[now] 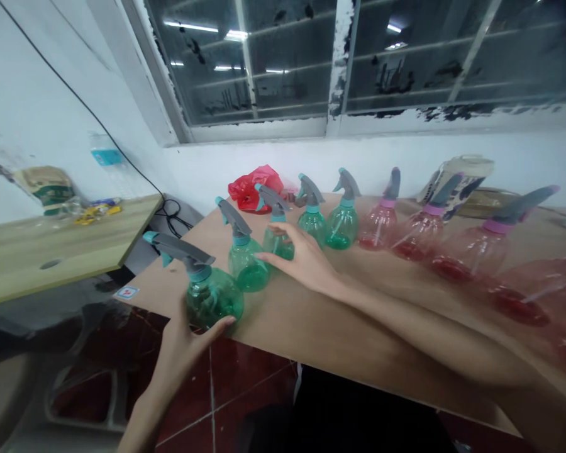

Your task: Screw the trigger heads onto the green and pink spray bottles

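Note:
My left hand (188, 340) is wrapped round the lower body of the nearest green spray bottle (217, 296), thumb across its front and fingers hidden behind it. My right hand (304, 255) reaches over the table with thumb and fingers apart. Its thumb tip is by the second green spray bottle (248, 267), and its fingers are in front of the third green spray bottle (287, 250); whether they touch it I cannot tell. Further back stand two more green spray bottles, one (312, 223) partly behind the other's row and one (342, 226) to its right. All have grey-and-teal trigger heads.
Several pink spray bottles (419, 233) continue the row to the right on the wooden table (306, 327). A red plastic bag (257, 187) lies against the wall, below the window (264, 69). On the left are another table (75, 242), a black cable (89, 110) and a chair (85, 402).

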A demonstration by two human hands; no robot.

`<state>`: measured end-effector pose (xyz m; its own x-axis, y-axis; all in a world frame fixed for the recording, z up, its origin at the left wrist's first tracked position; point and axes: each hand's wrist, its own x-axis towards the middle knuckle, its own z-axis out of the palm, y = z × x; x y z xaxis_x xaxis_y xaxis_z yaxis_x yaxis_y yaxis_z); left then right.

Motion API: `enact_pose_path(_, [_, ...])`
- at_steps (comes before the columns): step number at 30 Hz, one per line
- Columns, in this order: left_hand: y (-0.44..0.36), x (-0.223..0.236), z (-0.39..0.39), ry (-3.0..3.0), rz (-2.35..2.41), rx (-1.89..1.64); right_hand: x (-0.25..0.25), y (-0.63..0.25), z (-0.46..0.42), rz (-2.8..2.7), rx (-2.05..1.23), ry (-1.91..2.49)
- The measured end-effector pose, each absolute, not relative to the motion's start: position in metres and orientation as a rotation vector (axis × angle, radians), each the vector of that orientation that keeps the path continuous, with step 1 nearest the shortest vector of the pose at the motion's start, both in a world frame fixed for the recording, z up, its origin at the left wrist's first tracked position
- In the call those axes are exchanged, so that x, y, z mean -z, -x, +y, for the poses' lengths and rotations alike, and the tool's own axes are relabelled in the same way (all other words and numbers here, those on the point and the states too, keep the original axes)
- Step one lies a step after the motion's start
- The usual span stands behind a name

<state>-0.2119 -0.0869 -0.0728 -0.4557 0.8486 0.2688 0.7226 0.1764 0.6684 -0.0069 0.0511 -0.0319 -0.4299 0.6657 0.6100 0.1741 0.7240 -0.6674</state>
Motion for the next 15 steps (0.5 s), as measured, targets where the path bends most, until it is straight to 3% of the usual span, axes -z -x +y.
enact_pose_path(15, [0.236,0.085,-0.074,-1.639,1.993,-1.281,0.025,0.066,0.056,-2.138,-0.489,0.937])
